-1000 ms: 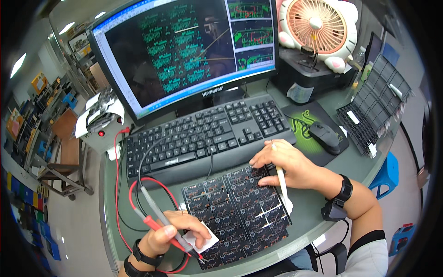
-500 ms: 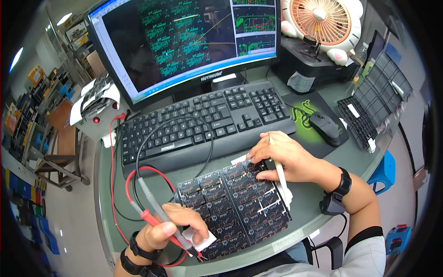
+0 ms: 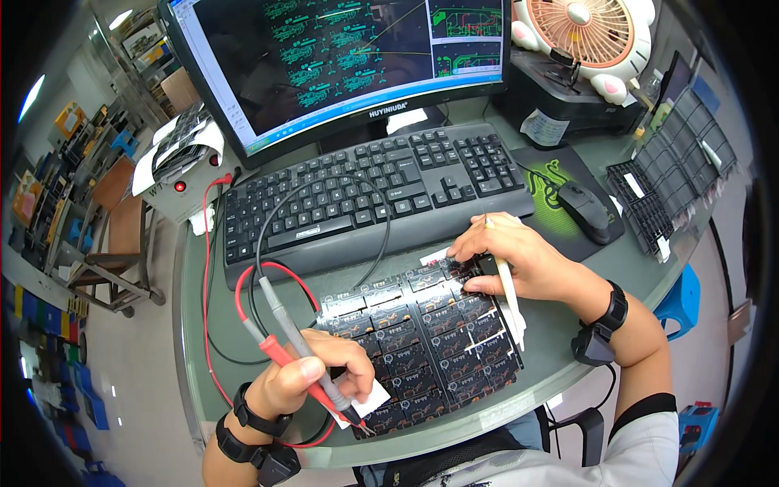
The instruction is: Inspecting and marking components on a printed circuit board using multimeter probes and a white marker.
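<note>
In my left hand (image 3: 324, 365) are two test probes, a red one (image 3: 278, 351) and a grey one (image 3: 284, 315). Their tips point down together at the near left corner of a black circuit board panel (image 3: 406, 349) made of several small boards. A white slip of paper (image 3: 375, 399) shows under the fingers there. My right hand (image 3: 519, 253) grips the panel's far right corner with thumb and fingertips. A slim white pen-like tool (image 3: 507, 286) rests in that same hand, its lower end along the panel's right edge. Whether the probe tips touch the board I cannot tell.
Behind the panel lies a black keyboard (image 3: 381, 195), below a monitor (image 3: 349, 65) showing a board layout. To the right are a mouse (image 3: 583, 213) on its mat and black gridded trays (image 3: 686, 150). Red and black leads run left near a grey box (image 3: 180, 185).
The whole view has shifted a little, so everything sits slightly higher and further right. More glare now shows on the panel's far part. Both hands keep their holds.
</note>
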`<act>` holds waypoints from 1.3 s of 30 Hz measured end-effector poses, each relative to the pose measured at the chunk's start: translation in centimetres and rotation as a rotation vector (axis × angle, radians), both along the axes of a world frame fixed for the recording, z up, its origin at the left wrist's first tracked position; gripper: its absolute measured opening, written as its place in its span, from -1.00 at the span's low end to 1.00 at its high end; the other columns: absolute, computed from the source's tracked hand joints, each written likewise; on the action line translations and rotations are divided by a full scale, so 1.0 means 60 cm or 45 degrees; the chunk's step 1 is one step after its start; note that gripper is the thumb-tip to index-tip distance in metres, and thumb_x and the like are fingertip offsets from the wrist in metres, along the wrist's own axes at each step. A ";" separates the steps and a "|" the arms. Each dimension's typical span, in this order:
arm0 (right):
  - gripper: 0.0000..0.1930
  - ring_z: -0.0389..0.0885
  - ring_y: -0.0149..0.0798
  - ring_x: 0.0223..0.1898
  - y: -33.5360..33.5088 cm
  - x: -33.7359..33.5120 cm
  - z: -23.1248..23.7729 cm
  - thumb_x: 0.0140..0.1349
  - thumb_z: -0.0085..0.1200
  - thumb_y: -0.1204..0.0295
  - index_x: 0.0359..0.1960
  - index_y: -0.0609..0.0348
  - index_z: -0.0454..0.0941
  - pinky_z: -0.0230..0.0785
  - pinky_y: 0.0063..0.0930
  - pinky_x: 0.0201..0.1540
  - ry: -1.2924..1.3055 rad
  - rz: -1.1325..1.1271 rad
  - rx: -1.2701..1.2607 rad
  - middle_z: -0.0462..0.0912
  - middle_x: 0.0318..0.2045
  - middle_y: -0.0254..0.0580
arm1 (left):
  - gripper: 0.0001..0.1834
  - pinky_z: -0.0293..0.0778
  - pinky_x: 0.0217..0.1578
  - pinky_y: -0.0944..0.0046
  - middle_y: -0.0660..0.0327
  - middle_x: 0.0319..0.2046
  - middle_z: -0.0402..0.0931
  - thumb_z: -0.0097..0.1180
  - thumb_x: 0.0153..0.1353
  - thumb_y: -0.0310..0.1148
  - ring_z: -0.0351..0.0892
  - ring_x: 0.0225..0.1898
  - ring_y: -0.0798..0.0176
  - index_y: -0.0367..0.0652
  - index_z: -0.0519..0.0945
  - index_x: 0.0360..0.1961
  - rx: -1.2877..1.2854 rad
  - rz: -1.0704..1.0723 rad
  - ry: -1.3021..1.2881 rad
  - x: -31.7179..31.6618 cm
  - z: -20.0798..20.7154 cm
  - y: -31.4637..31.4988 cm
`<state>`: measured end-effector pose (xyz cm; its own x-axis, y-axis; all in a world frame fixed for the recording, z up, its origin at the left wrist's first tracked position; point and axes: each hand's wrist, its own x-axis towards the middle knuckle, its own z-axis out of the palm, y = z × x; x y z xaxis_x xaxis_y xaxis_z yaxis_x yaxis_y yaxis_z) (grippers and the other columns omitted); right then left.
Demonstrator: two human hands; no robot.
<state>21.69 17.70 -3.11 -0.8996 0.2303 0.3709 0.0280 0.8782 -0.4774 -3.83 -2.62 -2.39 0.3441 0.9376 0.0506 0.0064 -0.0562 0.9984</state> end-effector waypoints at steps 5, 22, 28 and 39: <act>-0.65 0.52 -0.14 -0.14 0.002 -0.002 -0.003 0.02 0.33 0.28 -0.19 0.08 0.50 0.30 -0.26 -0.03 0.065 0.001 0.012 0.61 -0.21 -0.31 | -0.31 0.24 -0.52 0.28 0.20 -0.64 0.42 -0.40 0.16 0.15 0.34 -0.61 0.29 -0.29 0.54 -0.52 -0.026 0.006 -0.018 -0.001 -0.001 0.000; -0.67 0.54 -0.14 -0.18 0.002 -0.002 -0.003 0.03 0.32 0.30 -0.20 0.09 0.51 0.32 -0.29 -0.07 0.068 -0.001 0.007 0.61 -0.23 -0.29 | -0.25 0.28 -0.44 0.29 0.11 -0.55 0.55 -0.42 0.18 0.21 0.34 -0.55 0.30 -0.32 0.56 -0.49 -0.123 0.053 -0.096 -0.001 -0.001 0.000; -0.69 0.56 -0.13 -0.11 -0.003 0.000 0.010 0.03 0.31 0.35 -0.22 0.09 0.50 0.28 -0.20 0.06 0.098 -0.067 0.133 0.63 -0.18 -0.26 | -0.24 0.29 -0.41 0.28 0.05 -0.50 0.55 -0.42 0.17 0.21 0.36 -0.53 0.28 -0.35 0.55 -0.43 -0.123 0.094 -0.142 -0.001 -0.010 -0.002; -0.71 0.59 -0.14 -0.09 0.004 0.000 0.006 0.04 0.30 0.38 -0.23 0.09 0.50 0.24 -0.12 0.16 0.083 -0.114 0.176 0.65 -0.14 -0.24 | -0.26 0.31 -0.41 0.25 0.07 -0.51 0.51 -0.41 0.20 0.19 0.39 -0.52 0.26 -0.35 0.54 -0.41 -0.092 0.136 -0.119 0.004 -0.008 -0.001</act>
